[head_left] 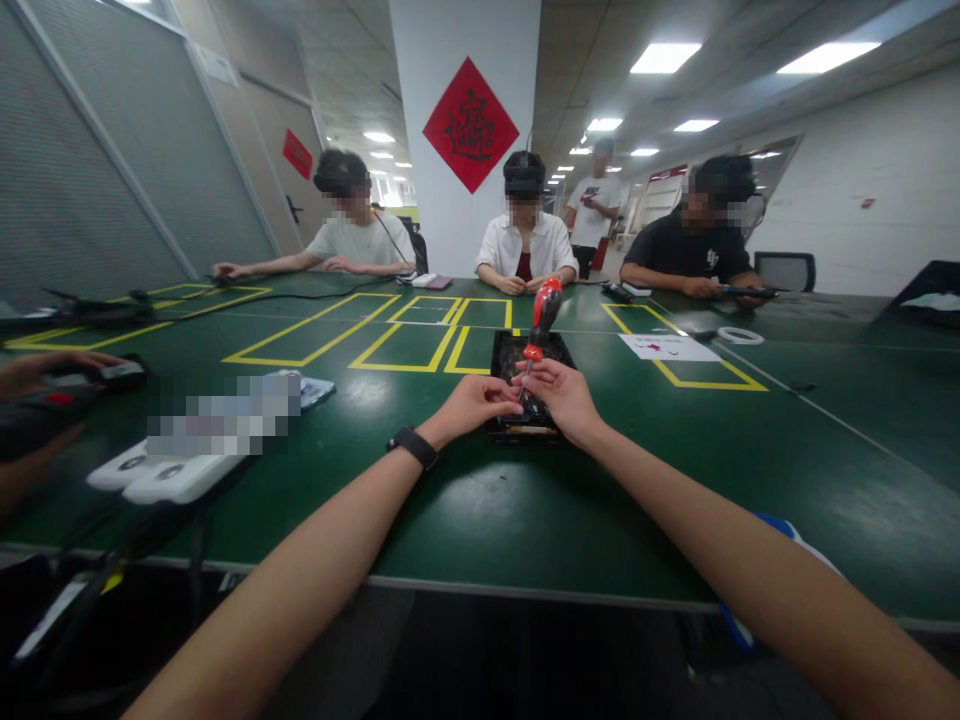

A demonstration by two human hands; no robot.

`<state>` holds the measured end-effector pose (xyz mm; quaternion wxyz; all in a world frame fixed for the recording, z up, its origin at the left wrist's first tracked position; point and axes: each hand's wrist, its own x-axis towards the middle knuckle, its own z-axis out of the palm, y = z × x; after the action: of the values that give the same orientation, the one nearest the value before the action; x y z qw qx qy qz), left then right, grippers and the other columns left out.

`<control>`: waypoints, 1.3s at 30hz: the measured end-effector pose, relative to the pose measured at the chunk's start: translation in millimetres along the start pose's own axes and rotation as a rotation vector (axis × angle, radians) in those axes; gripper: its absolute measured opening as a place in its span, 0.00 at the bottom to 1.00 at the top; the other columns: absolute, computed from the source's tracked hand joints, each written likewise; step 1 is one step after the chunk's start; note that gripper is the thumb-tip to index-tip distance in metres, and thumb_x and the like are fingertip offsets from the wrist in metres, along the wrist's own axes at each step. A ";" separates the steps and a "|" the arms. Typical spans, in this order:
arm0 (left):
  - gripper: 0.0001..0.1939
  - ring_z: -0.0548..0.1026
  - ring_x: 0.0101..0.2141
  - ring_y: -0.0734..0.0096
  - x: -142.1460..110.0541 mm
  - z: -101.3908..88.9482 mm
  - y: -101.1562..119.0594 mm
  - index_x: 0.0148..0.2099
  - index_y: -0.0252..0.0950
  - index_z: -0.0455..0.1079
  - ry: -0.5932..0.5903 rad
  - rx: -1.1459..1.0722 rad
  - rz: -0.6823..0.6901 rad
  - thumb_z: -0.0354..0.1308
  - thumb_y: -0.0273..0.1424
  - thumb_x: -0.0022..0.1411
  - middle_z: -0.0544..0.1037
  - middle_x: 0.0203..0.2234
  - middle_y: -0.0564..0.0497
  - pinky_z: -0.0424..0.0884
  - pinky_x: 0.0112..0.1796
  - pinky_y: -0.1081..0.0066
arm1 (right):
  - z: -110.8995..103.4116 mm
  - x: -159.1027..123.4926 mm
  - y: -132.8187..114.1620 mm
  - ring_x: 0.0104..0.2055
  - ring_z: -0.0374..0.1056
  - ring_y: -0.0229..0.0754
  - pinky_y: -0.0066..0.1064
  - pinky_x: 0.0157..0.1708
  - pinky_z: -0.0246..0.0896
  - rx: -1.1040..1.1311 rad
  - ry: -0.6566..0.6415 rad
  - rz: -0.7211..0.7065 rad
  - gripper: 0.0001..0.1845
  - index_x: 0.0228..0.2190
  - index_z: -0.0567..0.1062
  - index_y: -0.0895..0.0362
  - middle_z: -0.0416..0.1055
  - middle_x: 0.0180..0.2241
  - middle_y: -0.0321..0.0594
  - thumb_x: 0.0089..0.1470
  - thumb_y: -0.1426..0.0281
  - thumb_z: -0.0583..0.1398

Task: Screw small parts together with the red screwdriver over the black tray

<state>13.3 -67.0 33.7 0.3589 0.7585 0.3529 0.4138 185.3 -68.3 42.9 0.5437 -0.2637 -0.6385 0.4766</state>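
A red and black screwdriver [545,315] stands nearly upright, handle up and leaning slightly right. Fingers of my right hand [561,396] are closed around its thin shaft, just below the handle. My left hand [474,402] is beside the lower end of the shaft, thumb and fingertips pinched together. Whatever lies in that pinch is too small to make out. Both hands are over an open black case [504,438] on the green table. Dark contents show inside, partly covered by my hands, so I cannot tell whether the screwdriver's tip touches anything.
Yellow tape rectangles [311,330] mark the green table [360,430]. White power strips [176,485] lie left, near another person's hands holding a dark tool [45,415]. A paper sheet [667,348] and white tape roll [740,336] lie right. Three people sit opposite; another stands behind.
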 end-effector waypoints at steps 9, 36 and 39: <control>0.18 0.71 0.24 0.75 1.5 -3.8 1.1 0.32 0.28 0.74 -0.064 -0.038 -0.031 0.64 0.40 0.45 0.77 0.25 0.47 0.65 0.27 0.75 | -1.4 2.3 3.2 0.31 0.70 0.36 0.31 0.36 0.65 -0.051 0.016 -0.013 0.16 0.36 0.72 0.58 0.73 0.29 0.39 0.46 0.61 0.61; 0.17 0.72 0.29 0.72 0.2 -5.1 4.3 0.35 0.28 0.73 -0.132 -0.045 -0.006 0.60 0.38 0.50 0.77 0.30 0.46 0.66 0.31 0.74 | 0.5 0.8 -0.7 0.34 0.70 0.37 0.30 0.35 0.66 -0.017 -0.042 0.029 0.21 0.42 0.71 0.58 0.74 0.34 0.42 0.47 0.63 0.61; 0.16 0.71 0.29 0.73 0.2 -6.2 5.2 0.34 0.29 0.73 -0.126 -0.008 -0.004 0.60 0.38 0.50 0.76 0.29 0.47 0.66 0.31 0.74 | -0.2 0.6 0.5 0.34 0.70 0.38 0.31 0.36 0.66 -0.023 -0.026 0.013 0.20 0.41 0.72 0.58 0.74 0.33 0.41 0.45 0.63 0.62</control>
<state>9.2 -67.8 40.7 0.3841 0.7811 0.3294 0.3658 185.3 -67.5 42.7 0.5293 -0.2679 -0.6491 0.4762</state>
